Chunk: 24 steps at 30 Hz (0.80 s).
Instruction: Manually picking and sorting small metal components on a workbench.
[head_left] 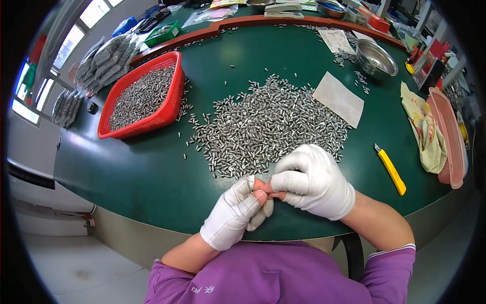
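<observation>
My left hand (235, 209) and my right hand (315, 183) meet at the near edge of the green table, both in white gloves with some bare fingertips showing. The fingertips of both are pinched together and touch each other. Whatever lies between them is hidden or too small to make out. Just beyond my hands spreads a wide heap of small silvery metal parts (263, 126), short and rounded like pins. A pale sheet of paper (340, 99) lies on the heap's right side.
At the left stands a red plastic basket (177, 86) full of similar parts, near stacked grey bags (109, 63). A yellow utility knife (391, 169) lies at the right. Beyond are a metal bowl (387, 66), a cream cloth (425, 137), a pink basket (448, 142) and a green tray (174, 30).
</observation>
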Available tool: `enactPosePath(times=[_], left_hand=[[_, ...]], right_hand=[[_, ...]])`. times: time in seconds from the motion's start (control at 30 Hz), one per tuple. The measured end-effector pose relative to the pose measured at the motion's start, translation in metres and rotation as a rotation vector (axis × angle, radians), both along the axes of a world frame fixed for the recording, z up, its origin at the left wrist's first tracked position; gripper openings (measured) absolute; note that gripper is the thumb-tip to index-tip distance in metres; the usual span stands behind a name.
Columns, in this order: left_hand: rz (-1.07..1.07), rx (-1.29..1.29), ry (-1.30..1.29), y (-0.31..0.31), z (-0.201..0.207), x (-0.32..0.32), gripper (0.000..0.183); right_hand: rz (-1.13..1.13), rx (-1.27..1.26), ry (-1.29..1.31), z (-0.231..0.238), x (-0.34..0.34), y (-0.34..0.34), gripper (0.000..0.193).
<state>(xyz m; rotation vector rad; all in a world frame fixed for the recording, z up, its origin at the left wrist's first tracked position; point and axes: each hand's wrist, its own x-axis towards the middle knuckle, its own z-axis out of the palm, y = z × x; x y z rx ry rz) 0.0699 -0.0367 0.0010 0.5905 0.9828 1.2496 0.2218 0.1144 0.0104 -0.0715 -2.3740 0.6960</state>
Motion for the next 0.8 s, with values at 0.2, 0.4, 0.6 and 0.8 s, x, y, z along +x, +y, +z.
enactPosePath(times=[0.2, 0.4, 0.6, 0.8], left_hand=[[0.033, -0.029, -0.002, 0.0, 0.0, 0.002, 0.021], [0.054, -0.074, 0.019, 0.0, 0.002, 0.005, 0.02], [0.022, -0.02, 0.049, 0.001, 0.003, 0.003, 0.019], [0.023, -0.004, -0.011, 0.001, -0.001, 0.001, 0.016]], right_hand=[[-0.105, 0.166, 0.022, -0.001, 0.001, -0.006, 0.022], [-0.125, 0.18, 0.025, -0.001, 0.001, -0.007, 0.026], [-0.241, 0.163, 0.003, 0.001, 0.002, -0.003, 0.023], [-0.52, 0.063, -0.009, 0.001, 0.012, 0.029, 0.011]])
